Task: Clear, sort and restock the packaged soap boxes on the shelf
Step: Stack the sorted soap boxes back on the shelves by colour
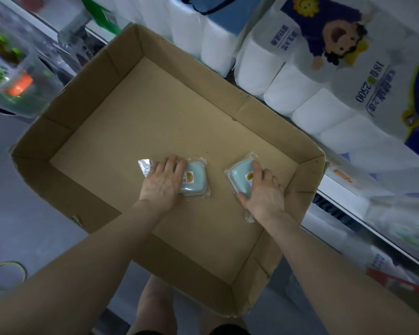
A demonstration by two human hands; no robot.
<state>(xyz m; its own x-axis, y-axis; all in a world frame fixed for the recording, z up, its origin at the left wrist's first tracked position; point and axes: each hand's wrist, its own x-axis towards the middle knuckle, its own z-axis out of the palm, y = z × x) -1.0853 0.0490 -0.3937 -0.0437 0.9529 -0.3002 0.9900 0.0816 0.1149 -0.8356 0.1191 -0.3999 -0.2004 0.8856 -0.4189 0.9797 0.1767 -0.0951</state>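
Both hands are down inside the cardboard box (65, 180), and each holds its own wrapped soap box against the box bottom. The left hand (163, 182) lies palm-down with its fingers curled over the 9 o'clock edge of the left soap box (195, 180). The right hand (264, 192) clasps the right soap box (241, 177), thumb on the 7 o'clock corner and fingers over the 3 o'clock side. The two pale blue packs sit side by side but apart, near the middle of the box bottom and toward its right wall.

The left pack lies flat and roughly square to the arms. The right one seems tipped up on one edge, its longer side running about 1 to 7 o'clock. The shelf (363, 201) with the toilet-roll packs (300, 93) lies at 2 to 3 o'clock from the hands, just past the box's right wall, so the right hand is the nearer one. Whether the packs are being set down or picked up cannot be told from here. Any move to the shelf would probably lead with the right hand, lifting over that wall, while the left has to cross the box.
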